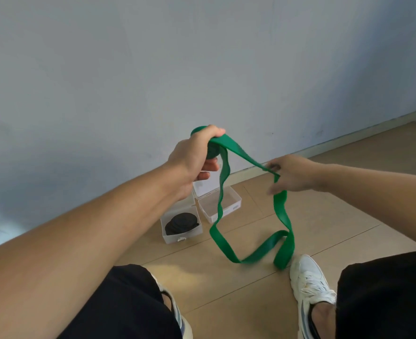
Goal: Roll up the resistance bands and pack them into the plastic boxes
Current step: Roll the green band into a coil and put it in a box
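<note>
We are looking through one wide-angle camera on the person's head, facing forward and down. It is sitting close above the floor (312, 211), taking in the wall (153, 57) beyond.

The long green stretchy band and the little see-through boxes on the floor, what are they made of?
The long green band looks like rubber or latex with a matt finish: it hangs limp, bends and twists in soft loops. The see-through boxes look like clear hard plastic: you can see the rolled black band through one's straight, slightly cloudy walls.
</note>
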